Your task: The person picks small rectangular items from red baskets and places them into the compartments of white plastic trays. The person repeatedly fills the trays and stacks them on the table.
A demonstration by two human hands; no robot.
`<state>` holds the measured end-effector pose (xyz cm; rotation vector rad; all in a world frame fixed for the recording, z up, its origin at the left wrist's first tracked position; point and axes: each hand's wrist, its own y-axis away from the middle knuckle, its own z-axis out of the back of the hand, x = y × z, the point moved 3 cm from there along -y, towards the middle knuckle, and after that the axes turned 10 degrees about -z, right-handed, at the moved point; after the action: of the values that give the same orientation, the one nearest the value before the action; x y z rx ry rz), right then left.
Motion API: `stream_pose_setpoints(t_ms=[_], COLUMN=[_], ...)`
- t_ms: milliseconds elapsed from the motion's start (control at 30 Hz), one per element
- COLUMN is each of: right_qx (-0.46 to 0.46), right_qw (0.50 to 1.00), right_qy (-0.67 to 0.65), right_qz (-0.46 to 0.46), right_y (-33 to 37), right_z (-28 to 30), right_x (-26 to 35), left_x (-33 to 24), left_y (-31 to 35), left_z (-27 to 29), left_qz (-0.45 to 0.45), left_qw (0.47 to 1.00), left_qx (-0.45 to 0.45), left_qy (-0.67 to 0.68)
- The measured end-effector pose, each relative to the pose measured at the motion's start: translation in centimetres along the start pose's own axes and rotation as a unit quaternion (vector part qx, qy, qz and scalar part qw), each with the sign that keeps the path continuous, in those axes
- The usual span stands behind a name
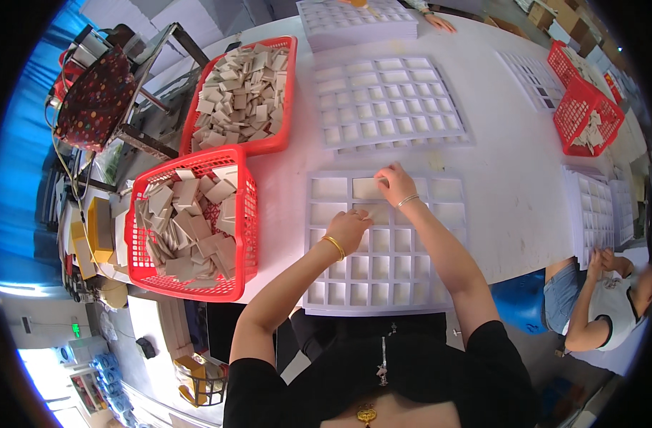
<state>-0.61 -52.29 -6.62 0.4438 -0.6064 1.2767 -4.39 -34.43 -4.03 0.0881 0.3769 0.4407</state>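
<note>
A white tray divided into a grid of compartments (340, 243) lies on the table in front of me. In its top row, a flat cream rectangular piece (367, 188) sits in or over a compartment, its exact seating hard to see. My right hand (396, 185) is closed, fingertips at that piece's upper right edge. Just below and left of it, my left hand (349, 230) is closed with curled fingers over the second row. Whatever its fingertips hold, if anything, is hidden. Thin cream-coloured pads appear to line many compartments.
To my left stand two red plastic baskets (250, 214) heaped with cream pieces. Beyond my tray lies a similar gridded tray (390, 100), with a tray stack (358, 32) behind. At right are more red baskets (570, 128), upright trays (593, 214) and a seated person (604, 307).
</note>
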Motion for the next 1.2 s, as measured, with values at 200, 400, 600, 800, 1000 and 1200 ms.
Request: stream_pose_setpoints(t_ms=[200, 400, 600, 800, 1000, 1200], right_qx=[-0.047, 0.003, 0.034, 0.064, 0.046, 0.021], right_qw=[0.99, 0.99, 0.98, 0.976, 0.981, 0.985], right_qy=[0.102, 0.094, 0.168, 0.194, 0.171, 0.153], right_qz=[0.083, 0.108, 0.097, 0.079, 0.074, 0.074], right_y=[1.2, 1.9, 3.0, 3.3, 3.6, 3.8], right_z=[-1.8, -1.2, -1.0, -1.4, -0.6, -0.9], right_x=[1.9, 3.4, 4.2, 5.0, 4.9, 4.8], left_x=[0.1, 0.6, 7.2, 29.7, 38.0, 41.5], left_y=[-0.7, 0.6, 0.3, 6.3, 10.5, 11.5], left_z=[1.1, 2.7, 12.0, 20.0, 20.5, 17.5], left_qz=[-0.024, -0.068, -0.059, 0.247, 0.492, 0.437], left_qw=[0.992, 0.987, 0.984, 0.909, 0.857, 0.895], left_qx=[0.126, 0.148, -0.17, -0.327, -0.13, -0.085], left_qy=[-0.011, 0.004, -0.009, -0.078, -0.081, -0.024])
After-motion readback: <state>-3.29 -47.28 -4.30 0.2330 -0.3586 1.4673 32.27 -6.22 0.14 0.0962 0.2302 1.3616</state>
